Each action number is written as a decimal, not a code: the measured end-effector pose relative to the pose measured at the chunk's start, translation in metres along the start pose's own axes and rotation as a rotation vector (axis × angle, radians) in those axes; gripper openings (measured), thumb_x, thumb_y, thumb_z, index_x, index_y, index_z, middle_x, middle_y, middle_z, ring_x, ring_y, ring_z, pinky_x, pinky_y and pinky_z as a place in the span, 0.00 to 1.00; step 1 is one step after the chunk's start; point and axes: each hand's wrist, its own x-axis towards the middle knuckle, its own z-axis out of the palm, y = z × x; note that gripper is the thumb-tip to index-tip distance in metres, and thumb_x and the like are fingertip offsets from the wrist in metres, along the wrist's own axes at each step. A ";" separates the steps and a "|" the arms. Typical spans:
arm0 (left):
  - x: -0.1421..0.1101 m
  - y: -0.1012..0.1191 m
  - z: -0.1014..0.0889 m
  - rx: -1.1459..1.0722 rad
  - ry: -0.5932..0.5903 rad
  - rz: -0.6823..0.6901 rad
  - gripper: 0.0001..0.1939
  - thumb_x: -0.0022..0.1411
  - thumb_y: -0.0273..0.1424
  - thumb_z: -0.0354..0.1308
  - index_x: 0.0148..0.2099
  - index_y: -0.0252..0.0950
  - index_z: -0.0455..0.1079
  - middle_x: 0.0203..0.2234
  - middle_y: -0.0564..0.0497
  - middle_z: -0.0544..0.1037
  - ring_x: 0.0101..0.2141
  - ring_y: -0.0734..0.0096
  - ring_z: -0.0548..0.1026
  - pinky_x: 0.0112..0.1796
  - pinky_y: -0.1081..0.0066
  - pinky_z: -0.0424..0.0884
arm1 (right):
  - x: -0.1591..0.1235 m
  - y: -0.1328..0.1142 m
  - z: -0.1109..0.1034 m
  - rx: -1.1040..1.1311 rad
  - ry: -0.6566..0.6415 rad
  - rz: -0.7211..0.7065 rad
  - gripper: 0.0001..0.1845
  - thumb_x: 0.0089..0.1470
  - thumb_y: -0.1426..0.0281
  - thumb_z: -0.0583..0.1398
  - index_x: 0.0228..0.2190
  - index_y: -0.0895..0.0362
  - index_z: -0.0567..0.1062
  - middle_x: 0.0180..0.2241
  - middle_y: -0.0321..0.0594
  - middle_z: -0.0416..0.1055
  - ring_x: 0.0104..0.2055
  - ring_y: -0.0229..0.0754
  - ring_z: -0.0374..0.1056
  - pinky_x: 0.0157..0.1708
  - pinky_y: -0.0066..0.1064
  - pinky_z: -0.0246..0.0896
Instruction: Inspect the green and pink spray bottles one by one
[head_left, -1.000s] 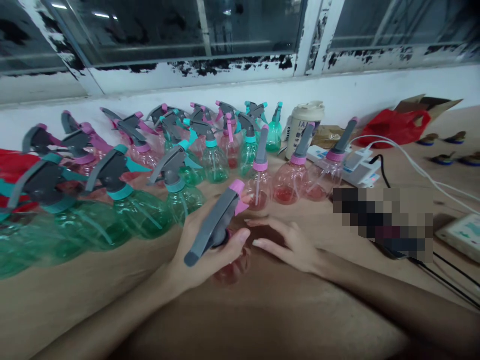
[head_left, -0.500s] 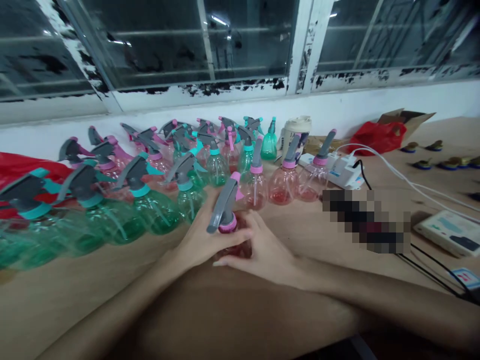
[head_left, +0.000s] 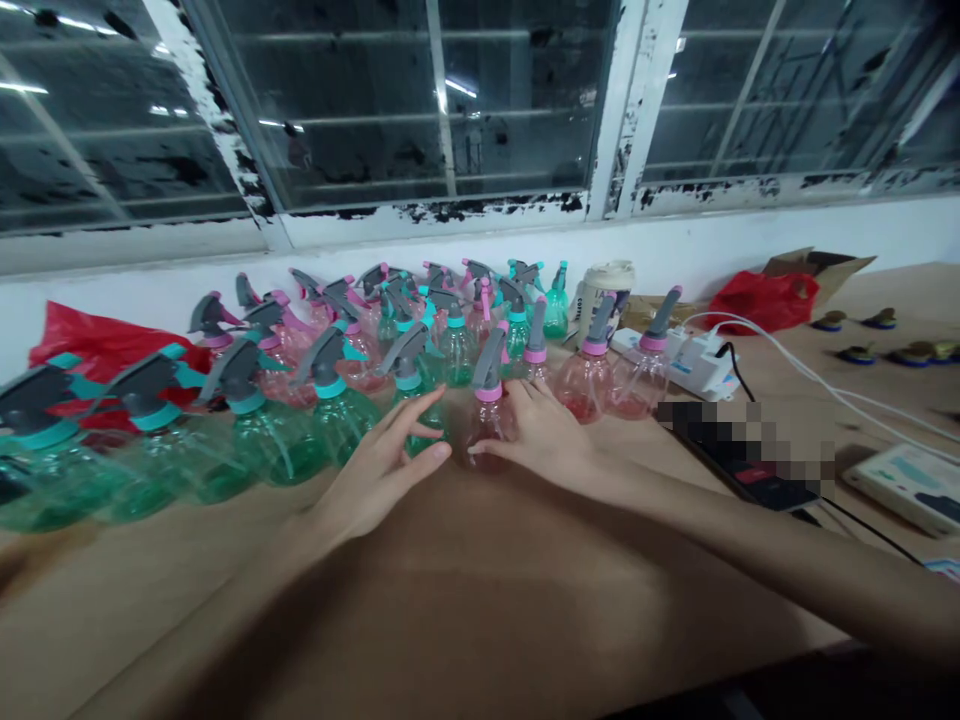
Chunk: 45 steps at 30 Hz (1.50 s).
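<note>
left hand [head_left: 375, 480] released, fingers [head_left: 421, 404] loosely spread, palm inward, clear rounded plastic spray bottle [head_left: 487, 425], pink collar, upright mid-desk [head_left: 457, 600], back from near edge, right hand [head_left: 551, 440] grasping its right side, thumb across front

Looking from head height, above the near side of the tan tabletop [head_left: 450, 610], facing forward and steeply down across rows of spray bottles [head_left: 276, 445] toward the white wall [head_left: 690, 240] and windows [head_left: 525, 110]. Set close over the pink-collared spray bottle [head_left: 489, 378] near mid-frame, yet wide enough to reach the open cardboard box [head_left: 844, 272] at far right.
</note>
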 end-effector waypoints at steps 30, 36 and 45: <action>-0.002 -0.004 0.000 0.157 0.000 -0.097 0.31 0.60 0.44 0.51 0.63 0.49 0.46 0.52 0.44 0.67 0.37 0.60 0.76 0.26 0.71 0.71 | 0.031 -0.012 0.022 -0.088 0.054 0.069 0.32 0.48 0.53 0.60 0.46 0.64 0.66 0.42 0.55 0.70 0.46 0.58 0.64 0.35 0.45 0.66; -0.008 0.001 0.005 0.173 -0.002 -0.102 0.30 0.59 0.44 0.51 0.61 0.48 0.46 0.45 0.47 0.72 0.28 0.67 0.75 0.26 0.69 0.72 | 0.016 -0.010 -0.004 -0.104 0.005 0.025 0.42 0.46 0.48 0.59 0.53 0.65 0.62 0.46 0.59 0.69 0.42 0.58 0.69 0.33 0.43 0.66; -0.009 -0.003 0.018 0.077 0.112 -0.020 0.10 0.62 0.38 0.52 0.47 0.46 0.62 0.36 0.54 0.74 0.31 0.71 0.75 0.29 0.72 0.72 | 0.000 0.054 -0.052 -0.075 0.067 0.162 0.18 0.52 0.57 0.56 0.37 0.56 0.75 0.31 0.44 0.75 0.33 0.51 0.72 0.29 0.37 0.62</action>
